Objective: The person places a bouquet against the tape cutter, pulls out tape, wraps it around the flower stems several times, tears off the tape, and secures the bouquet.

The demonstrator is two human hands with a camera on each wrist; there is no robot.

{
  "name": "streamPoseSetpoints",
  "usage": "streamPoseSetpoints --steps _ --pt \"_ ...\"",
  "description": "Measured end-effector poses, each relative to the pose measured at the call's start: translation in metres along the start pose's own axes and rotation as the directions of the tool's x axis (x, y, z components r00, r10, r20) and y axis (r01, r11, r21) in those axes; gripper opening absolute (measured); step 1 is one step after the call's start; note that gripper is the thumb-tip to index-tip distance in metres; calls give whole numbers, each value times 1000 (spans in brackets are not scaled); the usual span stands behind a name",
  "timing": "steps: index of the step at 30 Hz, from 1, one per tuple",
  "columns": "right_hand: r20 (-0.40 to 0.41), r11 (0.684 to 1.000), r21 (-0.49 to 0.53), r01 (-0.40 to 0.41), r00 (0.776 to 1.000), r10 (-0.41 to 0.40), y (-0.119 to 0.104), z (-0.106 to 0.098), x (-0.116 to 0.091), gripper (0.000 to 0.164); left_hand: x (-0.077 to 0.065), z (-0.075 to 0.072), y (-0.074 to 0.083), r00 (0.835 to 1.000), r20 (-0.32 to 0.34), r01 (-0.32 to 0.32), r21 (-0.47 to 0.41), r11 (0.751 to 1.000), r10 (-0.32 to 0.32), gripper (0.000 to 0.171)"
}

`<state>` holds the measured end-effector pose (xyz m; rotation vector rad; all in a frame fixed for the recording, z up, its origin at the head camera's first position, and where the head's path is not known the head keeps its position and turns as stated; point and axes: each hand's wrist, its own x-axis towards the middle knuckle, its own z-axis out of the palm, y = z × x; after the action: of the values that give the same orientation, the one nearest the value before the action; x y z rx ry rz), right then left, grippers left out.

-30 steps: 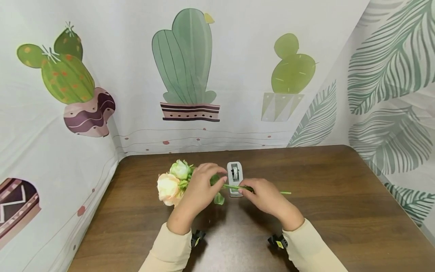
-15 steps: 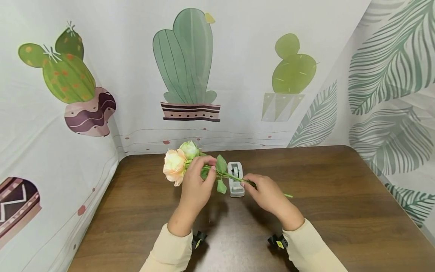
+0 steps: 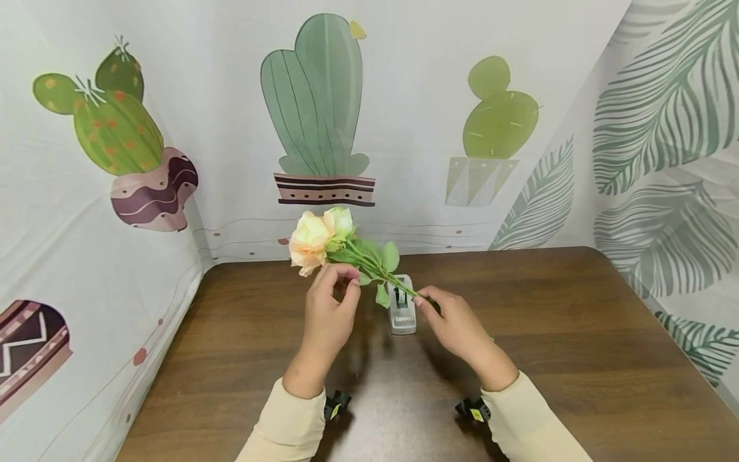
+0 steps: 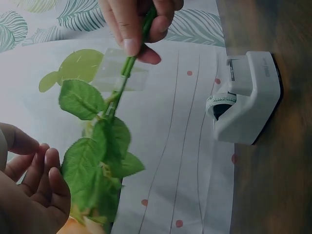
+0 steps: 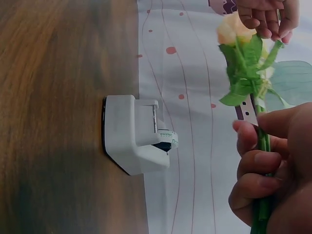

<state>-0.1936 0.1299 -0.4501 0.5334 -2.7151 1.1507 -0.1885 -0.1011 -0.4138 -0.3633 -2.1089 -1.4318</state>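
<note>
My right hand [image 3: 456, 324] grips the green stems [image 5: 263, 141] of several artificial flowers, its fingers curled round them. At their upper left end are a peach rose [image 3: 308, 240] and a paler greenish-white bloom [image 3: 342, 222], with green leaves [image 4: 80, 163] below. A whitish band [image 5: 261, 103] shows on the stems just above the right hand. Beside the leaves is my left hand [image 3: 330, 314], loosely curled, thumb close to the fingertips; nothing shows between them. A white tape dispenser [image 3: 402, 319] with a small tape roll [image 5: 168, 140] stands on the table under the stems.
The brown wooden table [image 3: 231, 333] runs back to a white cloth backdrop [image 3: 410, 128] printed with cacti and leaves. Black wrist straps [image 3: 337, 405] with cameras sit at both cuffs.
The flowers have risen and tilted upward, blooms moving up and right against the backdrop. My left hand, earlier up against the leaves, is now lower beside them. The right hand keeps its grip.
</note>
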Motion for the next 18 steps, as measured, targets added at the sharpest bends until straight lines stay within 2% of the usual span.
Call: streamPoseSetpoints --steps 5,10,14,18 --pt "-24 998 63 -21 999 23 -1 -1 0 21 -2 2 1 1000 28 4 -31 999 -3 18" --pt "-60 994 100 -34 997 40 -3 -2 -1 20 -4 6 3 994 107 19 -91 996 -9 24" --pt "-91 993 113 -31 995 42 -6 -3 -2 21 -6 10 2 980 198 46 -43 998 -37 20" --pt "-102 991 135 -25 994 39 -8 -3 -2 22 -9 16 -1 954 280 99 28 995 -103 11"
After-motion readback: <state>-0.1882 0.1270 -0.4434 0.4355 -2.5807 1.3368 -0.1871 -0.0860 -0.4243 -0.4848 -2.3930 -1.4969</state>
